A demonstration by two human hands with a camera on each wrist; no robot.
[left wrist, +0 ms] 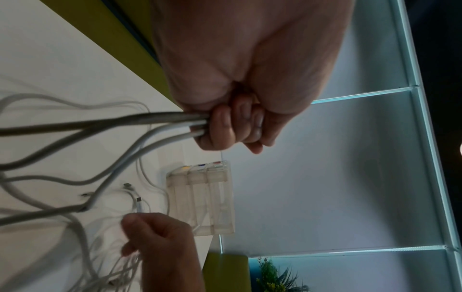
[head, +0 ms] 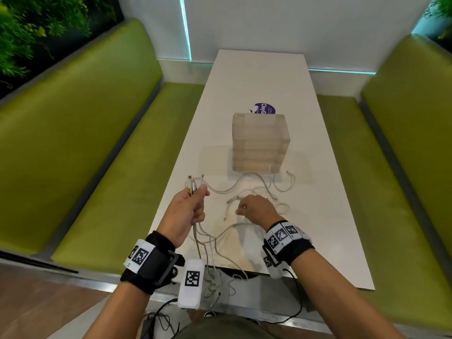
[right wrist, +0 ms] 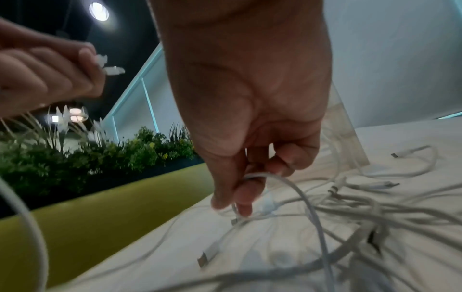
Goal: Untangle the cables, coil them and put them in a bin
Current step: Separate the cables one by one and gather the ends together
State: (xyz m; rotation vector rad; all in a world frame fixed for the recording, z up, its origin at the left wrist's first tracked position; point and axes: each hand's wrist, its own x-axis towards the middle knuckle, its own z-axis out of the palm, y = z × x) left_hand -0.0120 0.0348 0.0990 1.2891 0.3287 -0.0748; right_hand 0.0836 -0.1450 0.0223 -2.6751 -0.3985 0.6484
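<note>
While left hand grips cables, right hand pinches one

Counting two hands: one left hand and one right hand. Counting one bin, translucent, showing three compartments side by side in the left wrist view. Counting cables: seeing at least four running through the left fist, with about four plug ends poking out above it, and one more loop pinched in the right fingers. Not managing a full total for the tangle, being too muddled for telling. Counting one white table, two green benches, one purple sticker and two tagged wristbands.
</note>
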